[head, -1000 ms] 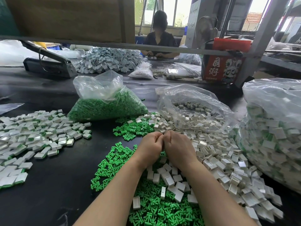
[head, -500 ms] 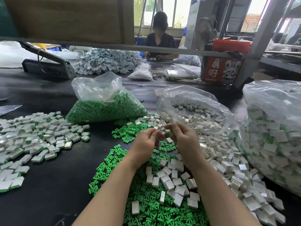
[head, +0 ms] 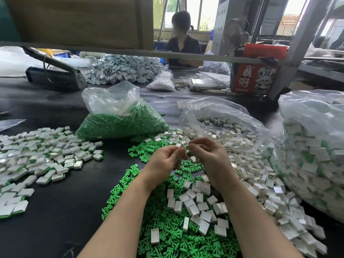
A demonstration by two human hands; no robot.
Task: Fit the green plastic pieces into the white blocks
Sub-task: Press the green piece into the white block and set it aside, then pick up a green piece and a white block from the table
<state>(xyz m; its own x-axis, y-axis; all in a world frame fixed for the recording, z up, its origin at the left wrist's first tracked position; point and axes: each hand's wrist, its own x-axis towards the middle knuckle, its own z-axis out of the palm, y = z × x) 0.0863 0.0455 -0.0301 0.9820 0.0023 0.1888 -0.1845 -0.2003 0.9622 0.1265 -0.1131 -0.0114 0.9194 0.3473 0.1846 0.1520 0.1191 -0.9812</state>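
Above the black table (head: 46, 216), seen from the head camera, both hands are raised side by side over a mixed spread of parts. The left hand (head: 164, 161) has its fingers curled inward, fingertips meeting the thumb near a small white block (head: 183, 145) held between the two hands. The right hand (head: 210, 157) is also curled, thumb and forefinger pinching toward that same spot; a sliver of green shows at its fingertips, but whether it is a held piece or one lying behind cannot be told. Beneath the forearms lies a loose heap of green plastic pieces (head: 167, 239), with white blocks (head: 193, 205) scattered on top and running off to the right in a thicker drift. Farther back a clear bag of green pieces (head: 121, 123) sits beside an open clear bag of white blocks (head: 223, 123). On the left of the table spreads a flat pile of assembled blocks (head: 46, 155), white with green edges showing. At the right edge a large clear bag of assembled blocks (head: 314, 155) bulges upward. Across the table another person (head: 183, 41) sits near a red carton (head: 255, 77).
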